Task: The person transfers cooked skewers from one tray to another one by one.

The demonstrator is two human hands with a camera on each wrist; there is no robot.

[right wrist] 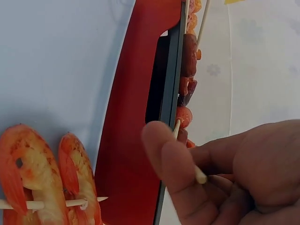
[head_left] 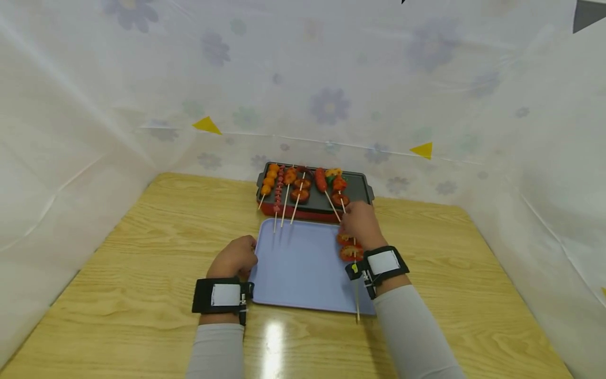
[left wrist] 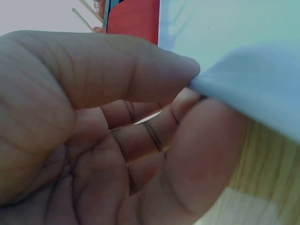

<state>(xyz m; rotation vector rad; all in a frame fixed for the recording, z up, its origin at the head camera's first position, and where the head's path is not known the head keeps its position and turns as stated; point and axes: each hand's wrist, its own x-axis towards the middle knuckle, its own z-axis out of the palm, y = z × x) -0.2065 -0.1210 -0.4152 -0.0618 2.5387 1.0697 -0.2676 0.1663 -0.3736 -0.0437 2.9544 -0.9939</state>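
My left hand [head_left: 234, 258] pinches the left edge of a pale blue tray [head_left: 298, 268]; in the left wrist view thumb and fingers [left wrist: 206, 154] meet on its rim. At the grill's front right, my right hand [head_left: 362, 225] holds the stick end of a skewer, and the stick [right wrist: 201, 175] shows between its fingers in the right wrist view. Which food is on that skewer I cannot tell. A shrimp skewer [head_left: 351, 253] lies on the tray's right side, partly under the right wrist, its stick crossing the front edge.
Behind the tray stands a red and black grill [head_left: 357, 181]. Several skewers lie across it, with orange balls [head_left: 268, 181], a sausage [head_left: 321, 179] and brown slices [head_left: 300, 196], their sticks overhanging the front. A flowered sheet [head_left: 303, 79] hangs around the wooden table [head_left: 142, 252].
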